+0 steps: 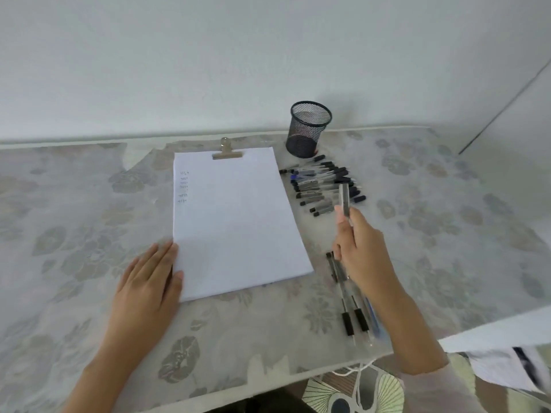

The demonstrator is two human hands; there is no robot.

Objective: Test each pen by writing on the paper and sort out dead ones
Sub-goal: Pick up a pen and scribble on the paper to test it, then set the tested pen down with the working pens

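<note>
Pen in the right hand, off the sheet: the paper lies to its left.

Head view: the right hand grips a clear pen in curled fingers, its long axis pointing away toward the pen pile. The left hand, fingers straight, rests flat at the paper's near-left edge on the bench.

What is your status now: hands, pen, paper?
Left hand flat against the paper, lower left edge. Right hand grips one pen, held up near the pen pile. Path to paper open.
</note>
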